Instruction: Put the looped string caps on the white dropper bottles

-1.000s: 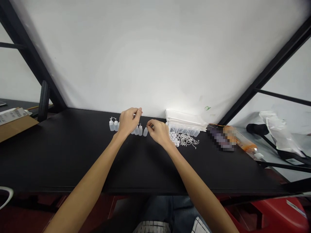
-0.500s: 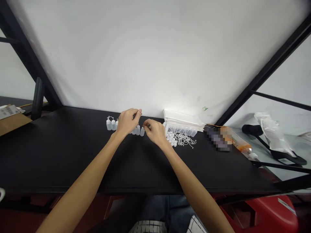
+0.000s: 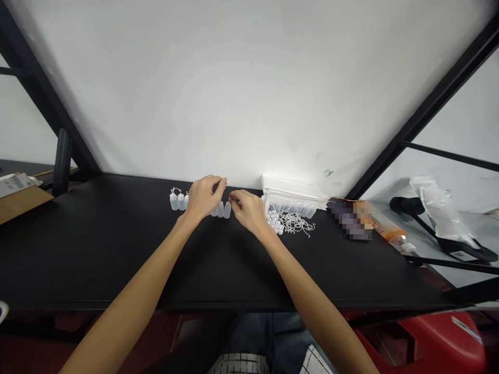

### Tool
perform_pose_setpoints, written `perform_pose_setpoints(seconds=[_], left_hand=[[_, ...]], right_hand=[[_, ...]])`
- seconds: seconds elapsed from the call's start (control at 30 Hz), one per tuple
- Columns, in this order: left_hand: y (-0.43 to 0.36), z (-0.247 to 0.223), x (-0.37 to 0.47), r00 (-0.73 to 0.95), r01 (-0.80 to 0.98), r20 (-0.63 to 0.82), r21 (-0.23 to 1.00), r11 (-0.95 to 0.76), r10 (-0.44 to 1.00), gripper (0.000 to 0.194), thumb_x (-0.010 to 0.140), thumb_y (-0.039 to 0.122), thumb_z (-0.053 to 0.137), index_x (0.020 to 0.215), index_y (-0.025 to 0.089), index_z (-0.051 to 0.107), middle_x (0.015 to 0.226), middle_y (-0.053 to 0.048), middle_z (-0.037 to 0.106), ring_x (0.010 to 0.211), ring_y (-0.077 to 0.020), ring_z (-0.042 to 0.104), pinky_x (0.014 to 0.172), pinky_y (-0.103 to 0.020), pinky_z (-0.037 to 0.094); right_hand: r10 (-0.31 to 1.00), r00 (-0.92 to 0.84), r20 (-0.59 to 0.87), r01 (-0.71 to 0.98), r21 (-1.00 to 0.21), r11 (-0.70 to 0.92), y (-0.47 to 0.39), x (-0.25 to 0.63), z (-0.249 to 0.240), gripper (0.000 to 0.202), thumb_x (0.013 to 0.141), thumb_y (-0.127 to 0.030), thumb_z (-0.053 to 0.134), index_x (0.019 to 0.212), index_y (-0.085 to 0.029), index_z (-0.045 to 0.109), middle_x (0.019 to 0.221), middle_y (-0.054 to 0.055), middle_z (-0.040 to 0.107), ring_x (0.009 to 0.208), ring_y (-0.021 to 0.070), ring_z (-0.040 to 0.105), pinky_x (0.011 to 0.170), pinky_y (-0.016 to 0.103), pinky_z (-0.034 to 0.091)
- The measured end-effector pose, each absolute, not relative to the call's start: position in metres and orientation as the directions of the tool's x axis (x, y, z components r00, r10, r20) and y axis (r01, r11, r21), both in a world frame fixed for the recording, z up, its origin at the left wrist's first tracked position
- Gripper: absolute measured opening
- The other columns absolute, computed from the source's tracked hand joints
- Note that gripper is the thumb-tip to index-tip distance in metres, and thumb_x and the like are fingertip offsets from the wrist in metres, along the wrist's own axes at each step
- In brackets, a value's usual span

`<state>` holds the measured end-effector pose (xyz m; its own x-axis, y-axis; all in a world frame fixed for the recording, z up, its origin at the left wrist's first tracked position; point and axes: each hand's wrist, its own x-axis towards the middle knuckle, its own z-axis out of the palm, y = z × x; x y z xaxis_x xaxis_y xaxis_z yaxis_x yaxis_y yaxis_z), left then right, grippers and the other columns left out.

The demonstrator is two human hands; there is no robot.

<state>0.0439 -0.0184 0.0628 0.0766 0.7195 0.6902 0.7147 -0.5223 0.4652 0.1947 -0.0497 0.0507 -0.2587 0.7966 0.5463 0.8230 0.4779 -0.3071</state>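
A row of small translucent bottles (image 3: 220, 210) stands near the back of the black table. My left hand (image 3: 205, 196) is over the row, thumb and fingertips pressed together; what lies between them is too small to make out. At the right end of the row, my right hand (image 3: 248, 209) is pinched beside the top of the last bottle (image 3: 227, 210); its fingertips hide what they hold, if anything. Two bottles at the left end (image 3: 177, 201) carry white caps with a looped strap. White caps (image 3: 275, 222) and a heap of thin white straps (image 3: 295, 222) lie right of my right hand.
Behind the caps, a stack of white sheets (image 3: 294, 191) lies against the wall with more bottles before it. An orange-labelled bottle (image 3: 390, 231) is farther right. Cardboard (image 3: 25, 202) sits at the far left, a red stool (image 3: 440, 340) below right.
The view has shifted slightly. Both hands keep nearly the same place and pose over the bottles.
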Motion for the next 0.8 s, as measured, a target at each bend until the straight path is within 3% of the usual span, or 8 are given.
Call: perform_pose_setpoints(seconds=[0.2,0.3,0.37,0.53,0.8], left_hand=[[-0.031,0.065,0.053,0.065,0.686,0.804,0.394,-0.611,0.591,0.025,0.092,0.030,0.050,0.080,0.018,0.069,0.082,-0.004,0.072,0.074,-0.0171,0.063,0.071,-0.028,0.047],[-0.045,0.063,0.068,0.140,0.615,0.840,0.341,-0.711,0.524,0.018,0.090,0.025,0.053,0.083,0.017,0.068,0.082,-0.005,0.070,0.077,-0.0168,0.063,0.071,-0.028,0.048],[-0.054,0.057,0.081,0.237,0.578,0.830,0.298,-0.760,0.506,0.015,0.090,0.024,0.055,0.085,0.017,0.068,0.085,-0.005,0.071,0.082,-0.0174,0.062,0.076,-0.029,0.049],[-0.065,0.029,0.106,0.431,0.571,0.743,0.215,-0.792,0.512,0.017,0.088,0.030,0.059,0.093,0.018,0.069,0.091,-0.007,0.069,0.081,-0.0183,0.061,0.066,-0.029,0.048],[-0.064,0.018,0.107,0.456,0.601,0.692,0.224,-0.767,0.559,0.014,0.087,0.030,0.061,0.087,0.018,0.069,0.097,-0.007,0.066,0.077,-0.0162,0.060,0.057,-0.025,0.041]], right_hand=[[0.773,-0.196,0.603,0.850,-0.289,0.440,-0.051,0.227,0.063,0.022,0.091,-0.019,0.049,0.099,-0.023,0.069,0.098,0.001,0.073,0.076,0.0161,0.066,0.062,0.025,0.039],[0.727,-0.142,0.672,0.870,-0.266,0.415,-0.052,0.262,0.063,0.021,0.091,-0.019,0.049,0.094,-0.021,0.070,0.096,0.003,0.073,0.076,0.0163,0.066,0.063,0.025,0.040],[0.687,-0.094,0.720,0.881,-0.262,0.394,-0.054,0.289,0.057,0.023,0.091,-0.020,0.047,0.093,-0.019,0.069,0.094,0.005,0.073,0.073,0.0158,0.066,0.063,0.025,0.039],[0.666,0.047,0.745,0.908,-0.309,0.282,-0.059,0.348,0.039,0.022,0.088,-0.022,0.047,0.087,-0.018,0.069,0.084,0.006,0.073,0.063,0.0158,0.063,0.065,0.026,0.041],[0.720,0.103,0.686,0.882,-0.398,0.253,-0.058,0.372,0.035,0.019,0.083,-0.022,0.051,0.085,-0.018,0.069,0.083,0.005,0.073,0.061,0.0159,0.064,0.067,0.026,0.043]])
